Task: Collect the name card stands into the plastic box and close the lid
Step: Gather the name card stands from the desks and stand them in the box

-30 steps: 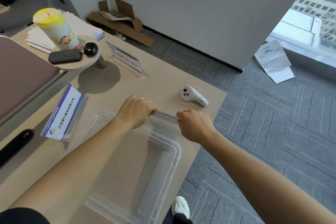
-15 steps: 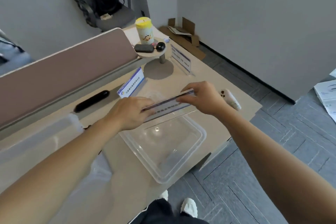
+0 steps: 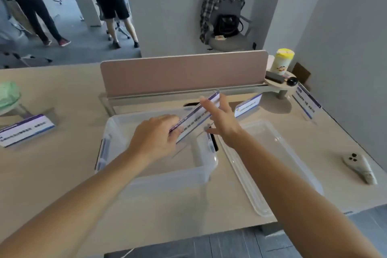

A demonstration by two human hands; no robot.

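Note:
My left hand (image 3: 155,138) grips the near end of a clear name card stand (image 3: 196,118) with a blue-edged white card. The stand is tilted above the open plastic box (image 3: 167,176). My right hand (image 3: 222,121) is beside the stand's far end with its fingers spread, not gripping it. The clear lid (image 3: 272,153) lies flat on the desk just right of the box. Three more name card stands are on the desk: one at the far left (image 3: 25,130), one behind the lid (image 3: 248,105) and one at the far right (image 3: 306,102).
A pink divider panel (image 3: 182,73) runs across the desk behind the box. A white hand-held device (image 3: 360,168) lies near the right edge. A yellow-lidded canister (image 3: 281,62) stands on a small round shelf. Two people stand far behind.
The view has swung left from the lid to the box. The stand, held by both hands before, is now over the box in my left hand alone; my right hand has opened.

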